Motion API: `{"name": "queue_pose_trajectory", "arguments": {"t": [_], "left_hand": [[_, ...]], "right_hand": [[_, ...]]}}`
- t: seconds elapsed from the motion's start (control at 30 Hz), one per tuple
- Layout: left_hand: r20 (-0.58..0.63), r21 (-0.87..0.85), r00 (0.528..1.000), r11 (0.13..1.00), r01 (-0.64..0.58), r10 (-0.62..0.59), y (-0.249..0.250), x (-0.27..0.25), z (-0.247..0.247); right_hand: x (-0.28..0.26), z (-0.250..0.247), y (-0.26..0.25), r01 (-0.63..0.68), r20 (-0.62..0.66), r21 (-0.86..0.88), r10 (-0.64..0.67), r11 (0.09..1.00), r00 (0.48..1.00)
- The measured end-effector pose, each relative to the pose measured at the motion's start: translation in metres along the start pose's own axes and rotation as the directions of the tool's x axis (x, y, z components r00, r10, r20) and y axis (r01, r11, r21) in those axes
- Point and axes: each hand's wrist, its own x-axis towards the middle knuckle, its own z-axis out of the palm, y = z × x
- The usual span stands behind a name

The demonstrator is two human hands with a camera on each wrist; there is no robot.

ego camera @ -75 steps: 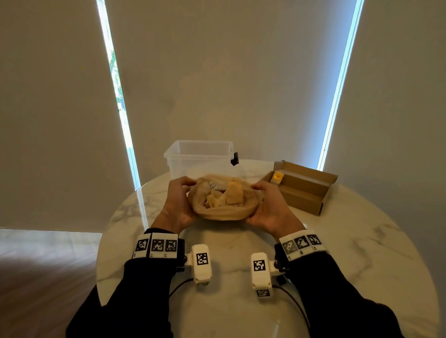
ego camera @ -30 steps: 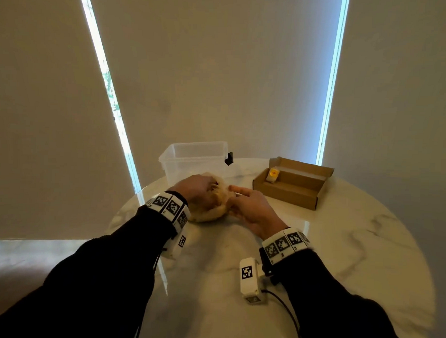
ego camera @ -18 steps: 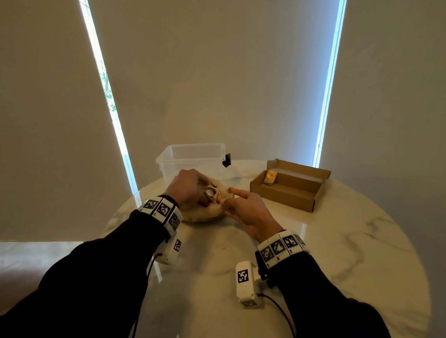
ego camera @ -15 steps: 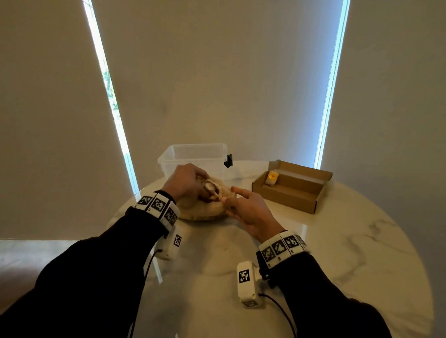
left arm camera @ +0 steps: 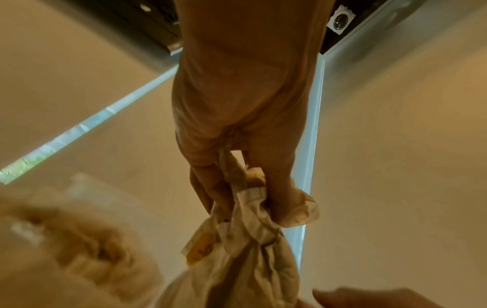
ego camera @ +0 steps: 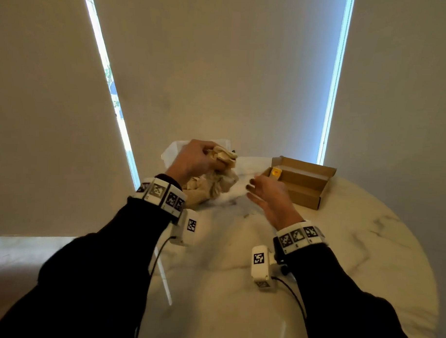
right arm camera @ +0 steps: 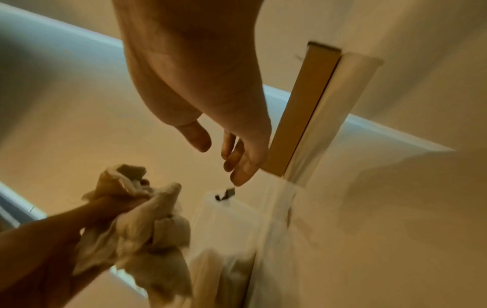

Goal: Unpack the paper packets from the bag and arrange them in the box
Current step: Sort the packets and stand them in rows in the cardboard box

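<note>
On the marble table (ego camera: 352, 262), the right hand (ego camera: 269, 195) hovers spread and empty, having let go of the bag (ego camera: 216, 183). At eleven o'clock the left hand (ego camera: 194, 160) has lifted the bag by its bunched neck. At one o'clock the cardboard box (ego camera: 307, 189) holds one yellow packet (ego camera: 276, 172), its print unreadable.

Crumpled beige cloth bag (ego camera: 217, 185): soft, matt. Round white marble table (ego camera: 353, 249): glossy, smooth. Brown cardboard box (ego camera: 307, 195): matt. Clear plastic tub (ego camera: 170, 152): translucent.
</note>
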Motion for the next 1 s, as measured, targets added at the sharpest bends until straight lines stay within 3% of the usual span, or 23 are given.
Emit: {"name": "queue_pose_trajectory", "arguments": {"t": [0.1,0.17,0.27,0.33,0.43,0.57,0.73,0.9,1.0], "left_hand": [[0.108,-0.061,0.994,0.998,0.033,-0.027,-0.004,-0.005,0.047],[0.212,-0.084,0.975,0.993,0.086,-0.067,-0.007,-0.005,0.076],[0.39,-0.008,0.907,0.984,0.177,-0.16,-0.004,-0.006,0.103],[0.44,0.028,0.873,0.975,0.22,-0.21,-0.004,-0.004,0.109],[0.396,0.018,0.895,0.976,0.218,-0.207,-0.012,0.001,0.108],[0.336,-0.02,0.92,0.975,0.221,-0.202,-0.024,-0.002,0.102],[0.425,-0.04,0.891,0.98,0.197,-0.162,-0.024,0.0,0.103],[0.426,-0.198,0.897,0.956,0.217,-0.116,-0.032,-0.003,0.1],[0.41,-0.385,0.901,0.869,0.311,-0.141,-0.038,-0.009,0.097]], "right_hand": [[0.006,-0.033,-0.012,0.059,-0.148,-0.041,-0.064,0.997,0.987],[0.003,-0.048,-0.016,0.044,-0.119,-0.074,-0.053,0.996,0.991],[-0.003,-0.061,-0.015,-0.005,-0.023,-0.183,0.001,0.983,1.0],[-0.002,-0.064,-0.015,0.024,0.007,-0.246,-0.023,0.969,1.0],[0.0,-0.063,-0.015,0.09,0.036,-0.387,-0.082,0.918,0.996],[0.0,-0.057,-0.01,0.093,0.094,-0.519,-0.052,0.85,0.994],[0.0,-0.053,-0.005,0.127,0.138,-0.598,-0.054,0.791,0.989],[0.005,-0.064,-0.004,0.111,0.047,-0.609,-0.104,0.785,0.993],[0.006,-0.068,-0.005,0.119,0.078,-0.607,-0.091,0.786,0.993]]}}
